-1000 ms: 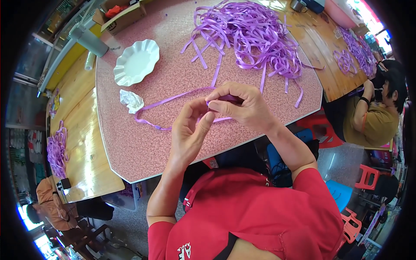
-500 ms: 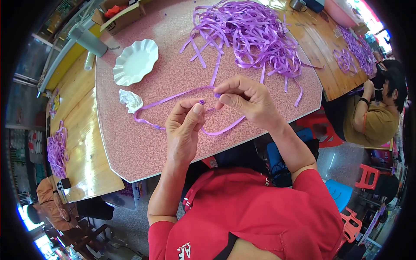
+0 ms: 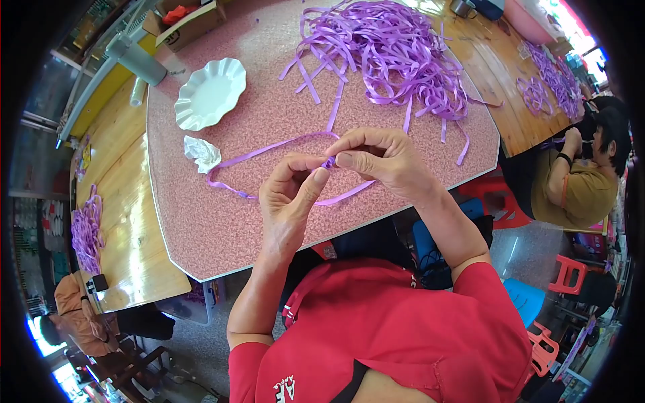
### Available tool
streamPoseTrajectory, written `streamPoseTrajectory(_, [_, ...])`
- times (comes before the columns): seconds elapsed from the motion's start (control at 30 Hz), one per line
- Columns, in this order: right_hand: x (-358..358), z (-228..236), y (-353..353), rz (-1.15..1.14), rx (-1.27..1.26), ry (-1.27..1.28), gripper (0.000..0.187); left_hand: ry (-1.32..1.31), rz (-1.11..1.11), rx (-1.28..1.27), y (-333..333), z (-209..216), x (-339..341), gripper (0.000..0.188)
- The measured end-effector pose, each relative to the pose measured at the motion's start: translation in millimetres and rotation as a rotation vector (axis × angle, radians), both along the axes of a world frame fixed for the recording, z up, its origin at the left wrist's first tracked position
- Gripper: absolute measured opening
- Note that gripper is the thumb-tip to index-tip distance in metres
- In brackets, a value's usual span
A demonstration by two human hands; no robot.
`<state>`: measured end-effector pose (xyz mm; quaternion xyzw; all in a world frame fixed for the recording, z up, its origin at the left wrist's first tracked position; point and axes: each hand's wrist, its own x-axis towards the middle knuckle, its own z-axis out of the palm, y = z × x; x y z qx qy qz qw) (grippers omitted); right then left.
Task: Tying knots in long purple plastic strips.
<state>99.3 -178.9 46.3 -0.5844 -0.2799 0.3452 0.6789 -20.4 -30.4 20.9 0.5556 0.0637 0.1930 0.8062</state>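
Above the near part of the pink speckled table (image 3: 269, 235), both hands meet fingertip to fingertip. Between them shows a small purple plastic piece (image 3: 328, 162), shaped like a ring or connector. My left hand (image 3: 285, 195) pinches its left side with thumb and forefinger. From the other side my right hand (image 3: 390, 161) pinches at the same spot; its fingers partly cover what they grip. A purple ribbon lanyard (image 3: 269, 146) loops out on the table around and behind the hands, with a small darker fitting (image 3: 243, 194) on its left part.
A big heap of purple ribbons (image 3: 390, 54) lies at the far right. To the left are a white scalloped dish (image 3: 210, 94), a crumpled tissue (image 3: 201, 154), a grey-green bottle (image 3: 136, 59) and a cardboard box (image 3: 185, 27). Other people (image 3: 581, 168) sit at side tables with more ribbons.
My hands have come together: the left moved slightly right, the right lowered toward it. The purple pieces that were apart at their fingertips now meet.
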Motion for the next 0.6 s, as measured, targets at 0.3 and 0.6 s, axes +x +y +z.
streamPoseTrajectory(0.3, [0.9, -6.5, 0.6, -0.022, 0.049, -0.108, 0.015, 0.001, -0.015, 0.011, 3.1, -1.7, 0.1, 0.011])
streamPoseTrajectory(0.6, [-0.5, -4.3, 0.9, 0.003, 0.052, -0.073, 0.013, -0.015, -0.015, 0.064, 5.5, -4.8, 0.5, 0.011])
